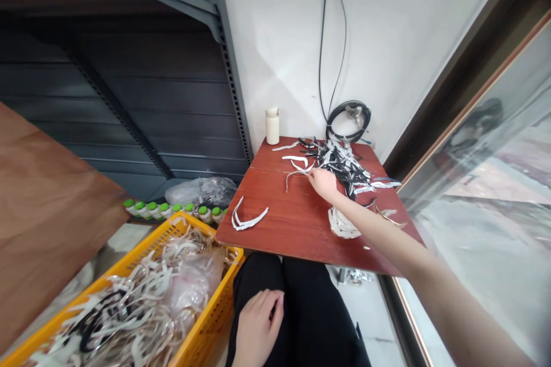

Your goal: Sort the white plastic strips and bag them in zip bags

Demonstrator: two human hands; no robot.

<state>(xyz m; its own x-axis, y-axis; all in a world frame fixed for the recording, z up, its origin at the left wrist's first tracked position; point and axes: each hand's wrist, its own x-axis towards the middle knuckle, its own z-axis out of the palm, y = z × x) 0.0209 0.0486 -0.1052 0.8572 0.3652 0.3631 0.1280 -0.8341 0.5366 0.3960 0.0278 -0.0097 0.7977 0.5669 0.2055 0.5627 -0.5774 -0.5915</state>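
Over the red-brown table, my right hand [323, 183] is closed in a pinch on a thin white strip [293, 174], whose end curves down toward the tabletop. Other white strips [295, 158] lie just beyond the fingertips. Right behind this hand is a tangled pile of black and white strips [340, 161]. Under my right forearm sits a bundle of white strips [343, 223], partly covered by the arm. Two curved white strips [249, 222] lie joined or overlapping at the table's left front. My left hand [260, 321] rests on my thigh, its fingers loosely curled in, with nothing visible in them.
A yellow crate [124, 266] full of strips and plastic stands left of my legs. Green-lidded jars [165, 209] line up behind it. A cream bottle [272, 126] and a coiled black cable [365, 123] stand along the table's back edge [293, 140]. A glass door [486, 143] borders the right.
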